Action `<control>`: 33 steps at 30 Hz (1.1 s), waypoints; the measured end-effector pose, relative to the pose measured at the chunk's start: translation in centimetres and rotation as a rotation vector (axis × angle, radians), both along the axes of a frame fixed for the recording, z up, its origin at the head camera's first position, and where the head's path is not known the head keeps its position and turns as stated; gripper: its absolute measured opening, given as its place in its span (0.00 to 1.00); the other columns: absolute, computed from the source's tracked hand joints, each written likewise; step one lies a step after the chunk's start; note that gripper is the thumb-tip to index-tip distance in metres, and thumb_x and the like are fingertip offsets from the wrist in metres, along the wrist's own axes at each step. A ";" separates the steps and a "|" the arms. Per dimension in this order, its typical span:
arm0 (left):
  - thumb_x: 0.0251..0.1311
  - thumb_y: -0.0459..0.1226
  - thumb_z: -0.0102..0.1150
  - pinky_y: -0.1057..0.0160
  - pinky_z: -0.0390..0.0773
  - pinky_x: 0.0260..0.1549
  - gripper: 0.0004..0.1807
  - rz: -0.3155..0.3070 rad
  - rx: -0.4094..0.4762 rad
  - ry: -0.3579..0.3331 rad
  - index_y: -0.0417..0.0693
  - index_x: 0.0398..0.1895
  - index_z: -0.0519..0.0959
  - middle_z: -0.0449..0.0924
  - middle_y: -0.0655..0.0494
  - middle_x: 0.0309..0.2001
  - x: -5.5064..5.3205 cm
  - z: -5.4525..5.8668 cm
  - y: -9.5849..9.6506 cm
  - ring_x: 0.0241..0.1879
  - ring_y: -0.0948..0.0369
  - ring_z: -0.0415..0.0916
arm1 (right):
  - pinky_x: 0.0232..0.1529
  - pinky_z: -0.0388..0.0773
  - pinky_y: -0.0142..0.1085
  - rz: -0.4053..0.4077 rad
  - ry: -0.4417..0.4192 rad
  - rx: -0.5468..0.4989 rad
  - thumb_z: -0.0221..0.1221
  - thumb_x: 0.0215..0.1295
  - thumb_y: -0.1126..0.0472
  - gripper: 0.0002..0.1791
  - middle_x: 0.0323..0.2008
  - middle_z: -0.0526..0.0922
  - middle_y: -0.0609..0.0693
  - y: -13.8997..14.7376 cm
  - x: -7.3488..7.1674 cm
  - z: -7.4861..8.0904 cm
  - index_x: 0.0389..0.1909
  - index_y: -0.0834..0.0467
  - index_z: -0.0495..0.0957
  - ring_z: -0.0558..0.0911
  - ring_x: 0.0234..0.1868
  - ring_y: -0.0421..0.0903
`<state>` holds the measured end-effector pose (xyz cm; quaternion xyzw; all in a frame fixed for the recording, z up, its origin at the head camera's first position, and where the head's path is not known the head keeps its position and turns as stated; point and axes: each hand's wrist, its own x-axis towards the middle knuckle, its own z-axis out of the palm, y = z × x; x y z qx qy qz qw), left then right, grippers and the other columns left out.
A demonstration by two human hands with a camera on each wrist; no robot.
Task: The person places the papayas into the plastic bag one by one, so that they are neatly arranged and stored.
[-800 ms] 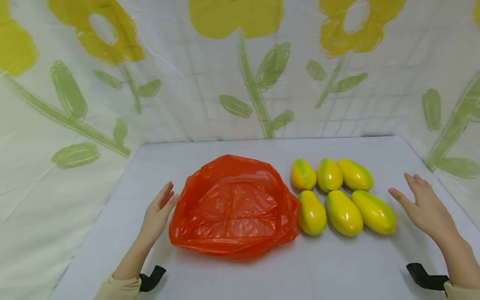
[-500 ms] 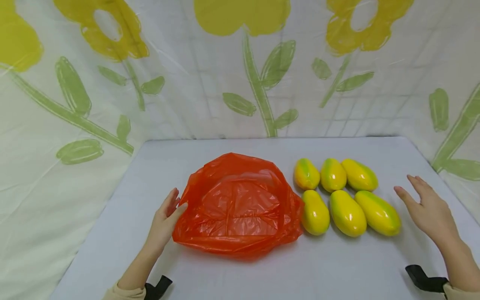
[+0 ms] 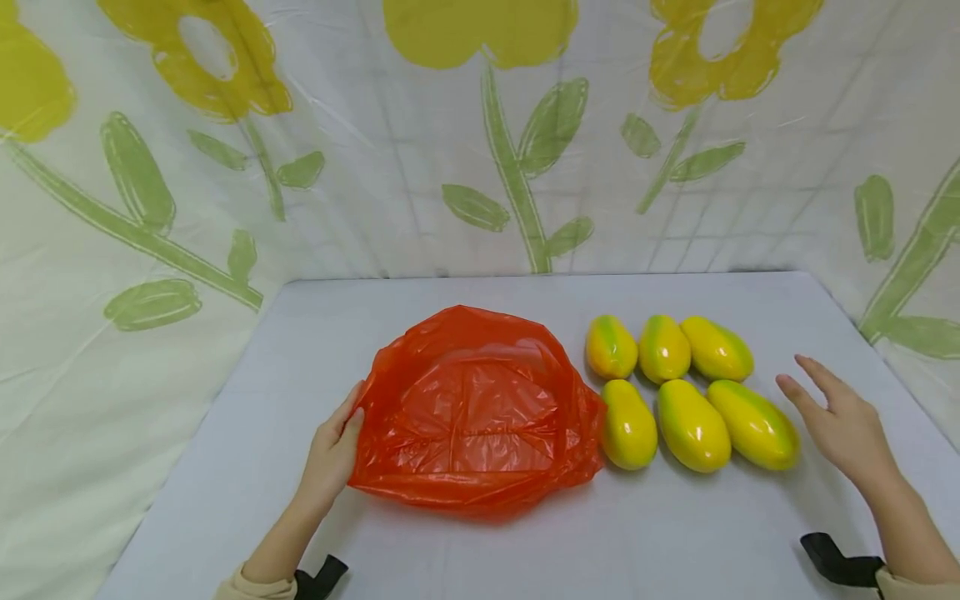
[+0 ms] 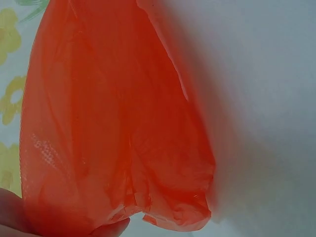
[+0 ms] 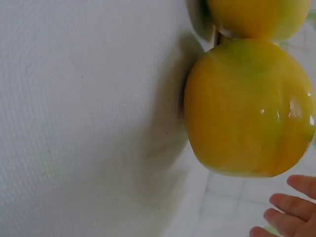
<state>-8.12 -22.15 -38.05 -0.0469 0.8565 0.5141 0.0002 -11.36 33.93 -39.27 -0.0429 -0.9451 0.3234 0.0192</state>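
Observation:
A red plastic bag (image 3: pixel 480 408) lies spread on the table with its mouth gaping upward. My left hand (image 3: pixel 330 446) pinches the bag's left edge, thumb on the near side and fingers partly hidden behind the film. Close up in the left wrist view, the red film (image 4: pixel 113 123) hangs from between the thumb and a finger (image 4: pixel 10 215). To the right of the bag stand several glossy yellow-green papayas in two rows, the nearest to my right hand being the front right papaya (image 3: pixel 753 425). My right hand (image 3: pixel 851 425) hovers beside it with fingers spread, holding nothing.
The front left papaya (image 3: pixel 628 425) sits right at the bag's right edge. A white-covered table (image 3: pixel 637 542) bears everything. Behind it hangs a white curtain (image 3: pixel 337 225) with yellow flowers. Black straps (image 3: pixel 840 560) show at both wrists.
My left hand has moved right to the bag's edge and taken hold of it. My right hand has shifted slightly left toward the papayas. The bag and papayas stay in place.

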 end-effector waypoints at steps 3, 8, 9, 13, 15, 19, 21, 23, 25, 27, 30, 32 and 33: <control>0.77 0.33 0.35 0.42 0.57 0.67 0.26 0.002 0.000 -0.009 0.38 0.75 0.52 0.52 0.38 0.73 0.0 0.0 0.0 0.72 0.42 0.51 | 0.53 0.53 0.77 -0.008 -0.075 -0.031 0.38 0.77 0.44 0.38 0.67 0.46 0.80 -0.2 -0.1 0.1 0.74 0.67 0.44 0.53 0.61 0.84; 0.77 0.33 0.34 0.43 0.58 0.66 0.26 0.010 0.000 -0.023 0.38 0.75 0.51 0.52 0.38 0.73 -0.1 -0.1 0.0 0.71 0.41 0.52 | 0.54 0.49 0.77 0.012 -0.135 -0.158 0.36 0.77 0.44 0.38 0.69 0.42 0.78 -0.7 -0.2 0.0 0.75 0.66 0.40 0.49 0.64 0.83; 0.77 0.33 0.34 0.43 0.58 0.66 0.26 0.010 0.001 -0.024 0.38 0.75 0.51 0.52 0.38 0.73 0.0 -0.1 0.0 0.71 0.41 0.52 | 0.55 0.47 0.77 0.019 -0.141 -0.192 0.36 0.77 0.43 0.38 0.70 0.42 0.77 -0.8 -0.1 -0.1 0.75 0.66 0.40 0.46 0.65 0.82; 0.77 0.34 0.34 0.44 0.60 0.65 0.26 0.016 -0.001 -0.027 0.39 0.76 0.51 0.52 0.39 0.73 0.1 0.0 0.0 0.71 0.41 0.53 | 0.57 0.41 0.77 0.039 -0.180 -0.269 0.35 0.77 0.42 0.40 0.71 0.39 0.76 -1.2 -0.2 -0.5 0.75 0.66 0.38 0.39 0.68 0.78; 0.77 0.34 0.34 0.43 0.61 0.64 0.26 0.017 -0.004 -0.025 0.39 0.76 0.51 0.52 0.39 0.73 0.1 0.0 0.0 0.71 0.41 0.53 | 0.57 0.42 0.77 0.040 -0.202 -0.259 0.34 0.77 0.42 0.40 0.71 0.39 0.76 -1.4 -0.2 -0.7 0.75 0.66 0.38 0.39 0.68 0.78; 0.77 0.34 0.34 0.43 0.60 0.65 0.26 0.016 -0.005 -0.017 0.38 0.75 0.51 0.52 0.38 0.73 0.1 -0.2 -0.1 0.71 0.40 0.53 | 0.57 0.44 0.77 0.036 -0.210 -0.212 0.34 0.77 0.42 0.40 0.70 0.41 0.78 -1.7 -0.1 -1.0 0.75 0.67 0.39 0.41 0.67 0.80; 0.77 0.34 0.34 0.43 0.58 0.66 0.26 0.015 -0.001 -0.017 0.37 0.75 0.51 0.51 0.38 0.73 0.1 -0.2 -0.1 0.71 0.41 0.52 | 0.56 0.46 0.77 0.036 -0.212 -0.196 0.34 0.77 0.41 0.40 0.69 0.42 0.78 -1.8 -0.1 -1.1 0.74 0.67 0.40 0.43 0.67 0.80; 0.77 0.34 0.34 0.42 0.58 0.66 0.26 0.013 0.003 -0.016 0.37 0.75 0.50 0.51 0.38 0.73 0.1 -0.2 -0.1 0.71 0.41 0.51 | 0.56 0.47 0.77 0.039 -0.211 -0.182 0.34 0.76 0.41 0.40 0.69 0.43 0.79 -1.8 0.0 -1.3 0.74 0.68 0.41 0.45 0.66 0.81; 0.77 0.34 0.34 0.43 0.58 0.66 0.27 0.010 0.006 -0.016 0.37 0.75 0.50 0.51 0.38 0.73 0.1 -0.2 -0.1 0.71 0.41 0.51 | 0.55 0.48 0.77 0.044 -0.208 -0.172 0.34 0.76 0.42 0.40 0.68 0.45 0.79 -1.8 0.0 -1.4 0.74 0.68 0.42 0.46 0.66 0.81; 0.77 0.34 0.34 0.43 0.59 0.65 0.27 0.010 0.008 -0.013 0.37 0.75 0.50 0.51 0.38 0.73 0.2 -0.2 0.0 0.71 0.41 0.52 | 0.55 0.48 0.78 0.050 -0.213 -0.165 0.34 0.76 0.41 0.40 0.68 0.45 0.80 -1.8 -0.1 -1.5 0.74 0.68 0.42 0.46 0.66 0.81; 0.77 0.35 0.34 0.44 0.61 0.64 0.27 0.011 0.008 -0.010 0.37 0.75 0.51 0.52 0.39 0.73 0.3 -0.1 0.0 0.71 0.41 0.54 | 0.54 0.48 0.78 0.061 -0.227 -0.154 0.34 0.76 0.41 0.41 0.68 0.46 0.80 -1.8 -0.2 -1.6 0.74 0.69 0.43 0.47 0.65 0.82; 0.77 0.34 0.34 0.45 0.61 0.64 0.26 0.014 0.007 -0.007 0.37 0.75 0.51 0.52 0.39 0.73 0.3 -0.1 0.1 0.70 0.41 0.54 | 0.54 0.48 0.78 0.065 -0.237 -0.147 0.34 0.76 0.41 0.41 0.68 0.46 0.80 -1.8 -0.2 -1.7 0.74 0.70 0.43 0.47 0.65 0.82; 0.77 0.34 0.34 0.45 0.62 0.64 0.26 0.014 0.008 -0.009 0.37 0.75 0.51 0.52 0.39 0.73 0.3 -0.1 0.1 0.70 0.41 0.55 | 0.55 0.48 0.78 0.067 -0.241 -0.147 0.35 0.76 0.41 0.41 0.68 0.46 0.80 -1.8 -0.2 -1.8 0.73 0.70 0.43 0.46 0.65 0.81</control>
